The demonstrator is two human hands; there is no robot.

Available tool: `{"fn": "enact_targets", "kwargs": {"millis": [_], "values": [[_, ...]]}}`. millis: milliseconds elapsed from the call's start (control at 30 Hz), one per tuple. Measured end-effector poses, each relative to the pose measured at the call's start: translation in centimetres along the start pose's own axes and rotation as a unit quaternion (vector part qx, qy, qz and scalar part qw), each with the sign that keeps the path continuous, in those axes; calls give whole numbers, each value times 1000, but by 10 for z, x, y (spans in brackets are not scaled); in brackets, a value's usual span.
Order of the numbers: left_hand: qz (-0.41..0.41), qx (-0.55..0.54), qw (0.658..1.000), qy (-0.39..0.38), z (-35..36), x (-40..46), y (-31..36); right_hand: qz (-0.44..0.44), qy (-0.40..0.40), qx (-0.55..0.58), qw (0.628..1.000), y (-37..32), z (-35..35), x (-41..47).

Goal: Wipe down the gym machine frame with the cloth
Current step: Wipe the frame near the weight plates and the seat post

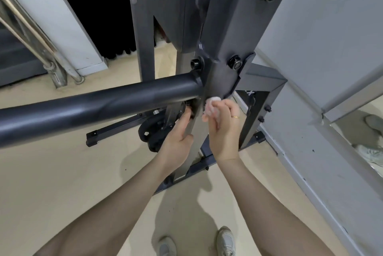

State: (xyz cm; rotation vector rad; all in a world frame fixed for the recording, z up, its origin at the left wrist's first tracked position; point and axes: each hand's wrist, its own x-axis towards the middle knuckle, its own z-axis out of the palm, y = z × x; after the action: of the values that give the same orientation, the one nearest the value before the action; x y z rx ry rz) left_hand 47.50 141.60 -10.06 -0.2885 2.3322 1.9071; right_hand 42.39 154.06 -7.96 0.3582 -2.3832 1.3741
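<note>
Gym machine frame (226,34), dark grey, fills upper centre; its upright post (194,137) is my landmark. Left of post: thick round bar (99,108) runs off toward left edge. My left hand (176,142) wraps post's left edge, thumb on post face, fingers curled behind. Right of post: my right hand (222,129) grips bunched pale cloth (211,107), pressing it against post just below bolted joint. Below post: my shoes (226,241) on beige floor (62,173).
</note>
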Motion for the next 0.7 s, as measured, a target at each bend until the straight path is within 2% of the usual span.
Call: {"fn": "enact_targets", "kwargs": {"millis": [67,200,300,367,467,567,700], "values": [[9,14,999,-33,-6,0,1,24,-11,5,1000,-6,2,-10],[32,78,996,-30,-16,0,2,38,125,61,989,-13,-4,21],[100,153,982,-46,-18,5,-12,17,136,31,990,-6,10,10],[171,207,962,-45,-16,12,-27,-32,102,-13,994,9,21,-10],[267,239,934,5,-11,28,-49,-122,81,-42,988,28,23,-15],[348,230,907,53,-3,48,-69,-233,135,7,963,33,20,17],[453,204,858,130,8,76,-98,-324,209,-2,923,64,44,25]]}}
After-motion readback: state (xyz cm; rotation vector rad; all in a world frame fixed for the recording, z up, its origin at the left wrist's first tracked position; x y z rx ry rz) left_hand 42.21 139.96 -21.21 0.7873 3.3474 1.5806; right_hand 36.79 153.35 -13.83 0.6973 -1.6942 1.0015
